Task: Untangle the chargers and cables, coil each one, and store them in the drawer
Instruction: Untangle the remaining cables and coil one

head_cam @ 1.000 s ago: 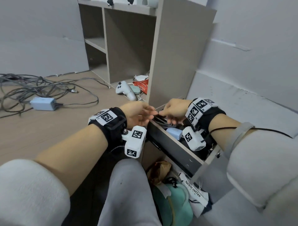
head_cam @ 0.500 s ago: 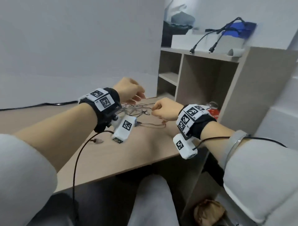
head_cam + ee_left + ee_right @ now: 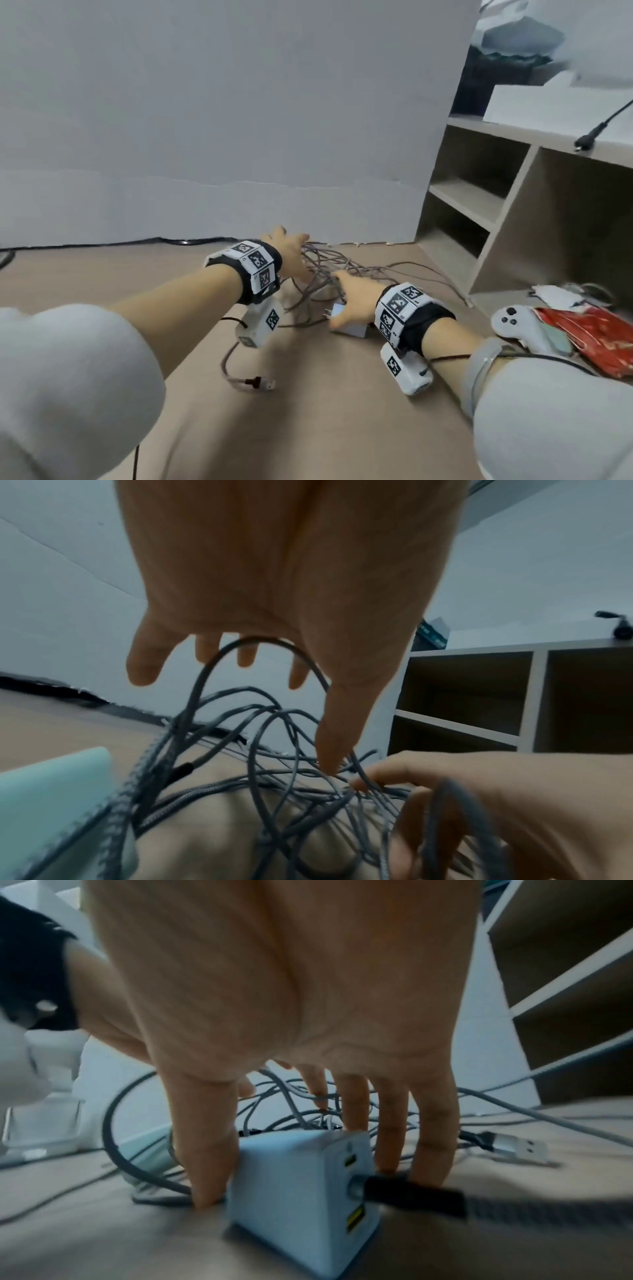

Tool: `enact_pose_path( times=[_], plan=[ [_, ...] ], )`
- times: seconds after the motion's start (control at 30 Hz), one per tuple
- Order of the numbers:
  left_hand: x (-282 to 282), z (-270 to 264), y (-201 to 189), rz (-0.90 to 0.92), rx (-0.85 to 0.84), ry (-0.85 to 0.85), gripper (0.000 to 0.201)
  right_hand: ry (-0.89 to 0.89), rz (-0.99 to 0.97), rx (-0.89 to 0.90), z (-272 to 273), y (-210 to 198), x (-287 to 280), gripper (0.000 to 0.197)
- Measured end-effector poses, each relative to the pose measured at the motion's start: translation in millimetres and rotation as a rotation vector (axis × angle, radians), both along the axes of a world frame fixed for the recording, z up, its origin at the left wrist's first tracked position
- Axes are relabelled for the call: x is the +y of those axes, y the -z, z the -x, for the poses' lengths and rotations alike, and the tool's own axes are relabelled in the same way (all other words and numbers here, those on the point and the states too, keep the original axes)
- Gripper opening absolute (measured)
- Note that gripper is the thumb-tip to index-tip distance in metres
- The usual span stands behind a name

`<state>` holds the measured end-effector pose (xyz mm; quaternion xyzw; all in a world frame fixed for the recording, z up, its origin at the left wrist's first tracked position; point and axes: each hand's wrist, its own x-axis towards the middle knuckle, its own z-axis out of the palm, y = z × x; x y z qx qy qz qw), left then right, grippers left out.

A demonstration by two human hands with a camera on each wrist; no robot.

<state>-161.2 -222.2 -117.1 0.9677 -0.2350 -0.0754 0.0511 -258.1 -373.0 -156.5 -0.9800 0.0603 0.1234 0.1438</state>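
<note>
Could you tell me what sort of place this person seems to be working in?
Probably a home or office desk corner, though that is a guess. A wood-grain desk carries a tangle of cables, with an open shelf unit at its right end, and a white game controller lies beside it.

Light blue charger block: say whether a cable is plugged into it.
Plugged in. A dark-collared braided cable sits in a port on the light blue charger block.
</note>
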Motion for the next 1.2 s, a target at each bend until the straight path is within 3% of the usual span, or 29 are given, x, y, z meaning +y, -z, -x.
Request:
enact_pose_path(
  times=[0.1,0.23,0.37,0.5,0.6,0.7,0.83,0.93,1.0,1.2],
  plan=[
    [-2.9,-19.3,3.6,-0.021,0.110,0.162,0.079,-0.030,0.092,0.024,-18.5,0.0,-3.4,0.081],
    [5.1,-29.0,3.4,0.016,0.239,0.143,0.039,-0.071,0.072,0.001,-28.5,-6.7,-15.5,0.053],
    [26.3,-50.9,-6.2,0.284,0.419,0.031,0.030,0.010,0.026,-0.068,-33.7,-16.0,-35.4,0.037],
    [57.1,-73.5,-32.1,0.668,0.581,-0.030,0.015,0.110,-0.003,-0.195,-35.5,-35.7,-57.5,0.024],
    [81.6,-88.6,-53.0,0.877,0.664,0.051,0.026,0.219,0.004,-0.292,-35.3,-47.0,-71.4,0.017],
    [91.4,-95.6,-67.8,1.014,0.535,0.083,0.030,0.228,-0.056,-0.380,-38.3,-53.8,-75.0,0.019],
    [95.5,-110.1,-73.5,1.145,0.091,-0.024,0.029,0.053,-0.011,-0.388,-42.8,-56.4,-57.4,0.025],
    [100.8,-115.8,-80.8,1.228,-0.096,-0.120,0.028,-0.076,0.103,-0.344,-49.5,-54.4,-38.9,0.024],
    [102.2,-112.1,-92.2,1.266,-0.079,-0.065,0.026,-0.123,0.179,-0.312,-54.3,-54.2,-29.6,0.034],
    [115.2,-88.4,-123.8,1.214,0.275,0.291,0.026,-0.090,0.250,-0.174,-59.6,-60.6,-17.1,0.052]
  ],
)
